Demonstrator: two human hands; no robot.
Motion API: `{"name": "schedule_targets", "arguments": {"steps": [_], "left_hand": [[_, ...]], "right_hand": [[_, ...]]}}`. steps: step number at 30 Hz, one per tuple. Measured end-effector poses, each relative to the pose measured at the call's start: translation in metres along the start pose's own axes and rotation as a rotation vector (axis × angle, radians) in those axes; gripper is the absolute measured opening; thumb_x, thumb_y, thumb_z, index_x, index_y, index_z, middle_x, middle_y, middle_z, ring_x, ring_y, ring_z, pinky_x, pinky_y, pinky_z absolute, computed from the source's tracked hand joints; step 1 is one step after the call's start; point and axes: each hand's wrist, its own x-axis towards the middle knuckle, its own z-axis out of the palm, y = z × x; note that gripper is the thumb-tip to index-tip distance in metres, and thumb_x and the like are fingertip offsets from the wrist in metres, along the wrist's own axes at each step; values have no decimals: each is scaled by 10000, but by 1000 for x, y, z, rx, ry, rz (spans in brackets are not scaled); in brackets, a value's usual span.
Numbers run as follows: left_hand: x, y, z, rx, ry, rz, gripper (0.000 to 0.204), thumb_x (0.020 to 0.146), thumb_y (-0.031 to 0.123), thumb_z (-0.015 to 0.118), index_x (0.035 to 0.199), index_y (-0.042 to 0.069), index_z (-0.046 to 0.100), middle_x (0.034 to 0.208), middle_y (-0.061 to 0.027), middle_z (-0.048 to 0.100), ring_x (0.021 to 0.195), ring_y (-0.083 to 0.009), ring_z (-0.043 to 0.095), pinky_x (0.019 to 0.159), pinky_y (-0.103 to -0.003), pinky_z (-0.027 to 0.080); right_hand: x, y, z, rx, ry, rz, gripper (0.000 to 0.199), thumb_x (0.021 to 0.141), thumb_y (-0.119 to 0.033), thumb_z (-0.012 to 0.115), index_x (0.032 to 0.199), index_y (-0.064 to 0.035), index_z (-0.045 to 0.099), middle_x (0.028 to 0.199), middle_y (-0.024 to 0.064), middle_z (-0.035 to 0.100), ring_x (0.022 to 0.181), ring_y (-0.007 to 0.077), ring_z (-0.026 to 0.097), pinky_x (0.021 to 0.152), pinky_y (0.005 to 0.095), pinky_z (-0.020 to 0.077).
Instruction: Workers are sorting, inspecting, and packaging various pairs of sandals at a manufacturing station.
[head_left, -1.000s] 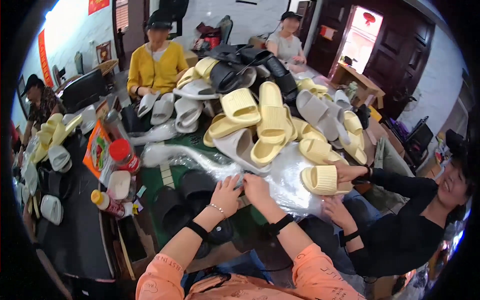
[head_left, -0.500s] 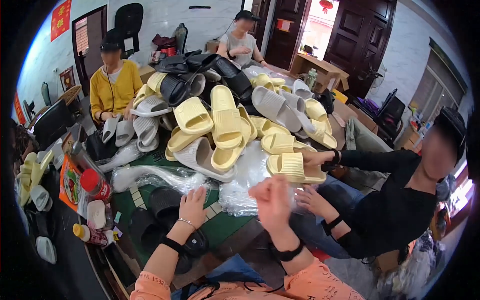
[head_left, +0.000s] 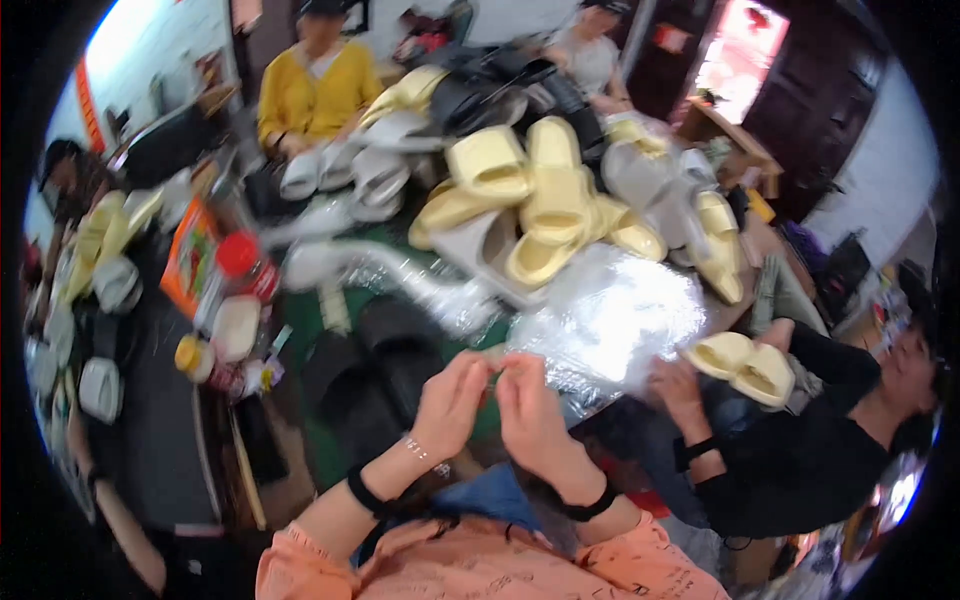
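Observation:
My left hand (head_left: 448, 408) and my right hand (head_left: 537, 412) meet at the fingertips over the near edge of the table. Both have their fingers pressed together, and a small pale bit shows between the tips, too blurred to name. Just beyond my left hand lies a pair of black slippers (head_left: 372, 362) on the green table top. Clear plastic bags (head_left: 610, 315) spread in a shiny stack past my right hand. Farther back rises a heap of yellow slippers (head_left: 555, 190), with grey slippers (head_left: 478, 250) and black ones among them.
At right, a person in black (head_left: 800, 460) holds a pair of yellow slippers (head_left: 742, 365). A person in yellow (head_left: 318, 95) and one in grey sit across the table. Left stand a red-lidded jar (head_left: 245, 268), a white tub (head_left: 236, 328) and a yellow-capped bottle (head_left: 198, 358).
My hands have come together; the left one was spread flat near the plastic and the right one was raised. The person at right has lifted yellow slippers off the table. My view has swung.

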Motion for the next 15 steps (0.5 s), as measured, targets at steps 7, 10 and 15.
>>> {"name": "schedule_targets", "arguments": {"steps": [7, 10, 15], "left_hand": [[-39, -3, -29, 411, 254, 245, 65, 807, 84, 481, 795, 21, 471, 683, -159, 506, 626, -340, 519, 535, -372, 415], [-48, -12, -42, 573, 289, 309, 41, 798, 75, 480, 795, 36, 467, 671, -152, 512, 626, -336, 527, 532, -381, 416], [-49, -24, -75, 511, 451, 132, 23, 802, 60, 473, 788, 45, 463, 659, -185, 502, 616, -365, 524, 512, -400, 409]], "right_hand": [[-13, 5, 55, 136, -90, 13, 189, 862, -79, 417, 1015, 0, 339, 796, 195, 535, 706, 310, 572, 606, 329, 439], [-16, -2, 69, 133, -132, 48, 183, 865, -80, 410, 1021, -14, 342, 787, 189, 534, 688, 301, 569, 601, 321, 434], [-16, -5, 73, 68, -325, 95, 147, 871, -105, 419, 969, 4, 406, 670, 110, 513, 594, 153, 481, 558, 266, 396]]}}
